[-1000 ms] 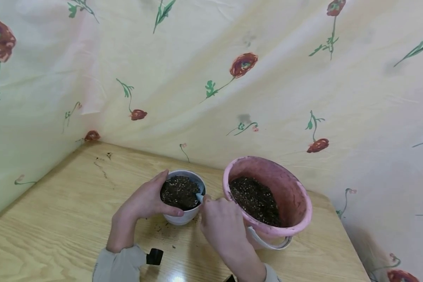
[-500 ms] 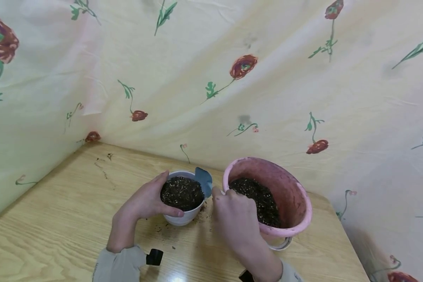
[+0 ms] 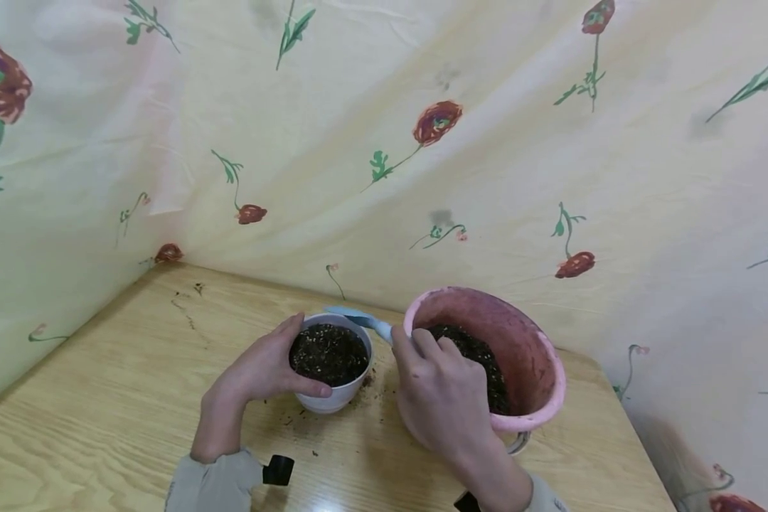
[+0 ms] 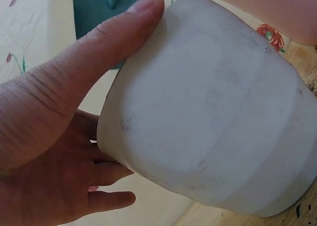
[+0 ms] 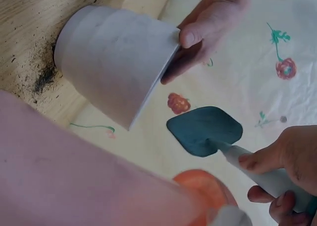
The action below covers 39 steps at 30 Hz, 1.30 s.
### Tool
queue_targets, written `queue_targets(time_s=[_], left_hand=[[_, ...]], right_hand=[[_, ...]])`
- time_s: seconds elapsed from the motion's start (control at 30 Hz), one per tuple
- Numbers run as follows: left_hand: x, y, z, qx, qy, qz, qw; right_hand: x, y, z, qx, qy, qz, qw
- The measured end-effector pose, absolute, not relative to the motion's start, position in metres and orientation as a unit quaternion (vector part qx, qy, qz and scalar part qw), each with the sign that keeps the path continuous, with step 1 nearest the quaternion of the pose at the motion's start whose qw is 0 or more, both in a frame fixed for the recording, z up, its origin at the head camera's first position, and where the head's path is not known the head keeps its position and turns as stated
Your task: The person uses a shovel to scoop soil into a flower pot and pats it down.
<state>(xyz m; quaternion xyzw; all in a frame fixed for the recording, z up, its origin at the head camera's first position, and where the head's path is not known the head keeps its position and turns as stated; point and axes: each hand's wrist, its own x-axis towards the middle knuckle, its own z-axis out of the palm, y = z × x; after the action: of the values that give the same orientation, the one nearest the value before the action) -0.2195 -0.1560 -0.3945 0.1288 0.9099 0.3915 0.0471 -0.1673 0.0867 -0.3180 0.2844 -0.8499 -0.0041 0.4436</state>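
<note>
In the head view a white flower pot [image 3: 325, 404] full of dark soil [image 3: 328, 354] stands on the table. My left hand [image 3: 259, 373] grips it at the left, thumb on the near side and fingers at the far rim. The left wrist view shows the thumb against the pot's wall [image 4: 198, 112]. With my right hand [image 3: 444, 387] I hold a small garden trowel [image 3: 352, 314] by its pale handle. Its blue-green blade [image 5: 205, 129] is above the pot's far right rim, apart from the soil. In the right wrist view little soil shows on the blade.
A pink bucket [image 3: 553, 398] partly filled with soil stands right of the pot, behind my right hand, its handle low at the front. Soil crumbs [image 3: 365, 384] lie around the pot on the wooden table [image 3: 121, 370]. Flower-patterned cloth [image 3: 333, 178] hangs behind and at the left.
The trowel has come up out of the pot's right side and over its far rim, its blade turning flatter. My right hand has moved right and slightly up. The left hand keeps its hold.
</note>
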Motion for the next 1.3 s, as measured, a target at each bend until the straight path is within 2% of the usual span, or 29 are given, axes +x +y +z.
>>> queue_targets(time_s=[0.13,0.4,0.53,0.8,0.93,1.13,1.3], left_hand=[[-0.219,-0.154,-0.394,0.128,0.912,0.388,0.035],[-0.220,-0.133,-0.386,0.161,0.910,0.382,-0.024],[-0.220,-0.114,-0.383,0.187,0.899,0.394,-0.044],[-0.218,-0.076,-0.382,0.228,0.878,0.418,-0.051],[-0.215,-0.058,-0.383,0.242,0.861,0.445,-0.046],[-0.212,-0.037,-0.385,0.263,0.835,0.479,-0.060],[-0.210,-0.027,-0.386,0.261,0.827,0.495,-0.049]], right_hand=[[-0.168,0.098,-0.314,0.285,-0.848,0.017,0.447],[-0.174,0.130,-0.301,0.269,-0.808,0.045,0.522],[-0.176,0.153,-0.296,0.258,-0.804,0.048,0.534],[-0.172,0.210,-0.286,0.212,-0.849,0.061,0.480],[-0.171,0.232,-0.284,0.193,-0.853,0.038,0.483],[-0.172,0.251,-0.290,0.181,-0.876,0.020,0.446],[-0.179,0.259,-0.297,0.199,-0.891,0.000,0.409]])
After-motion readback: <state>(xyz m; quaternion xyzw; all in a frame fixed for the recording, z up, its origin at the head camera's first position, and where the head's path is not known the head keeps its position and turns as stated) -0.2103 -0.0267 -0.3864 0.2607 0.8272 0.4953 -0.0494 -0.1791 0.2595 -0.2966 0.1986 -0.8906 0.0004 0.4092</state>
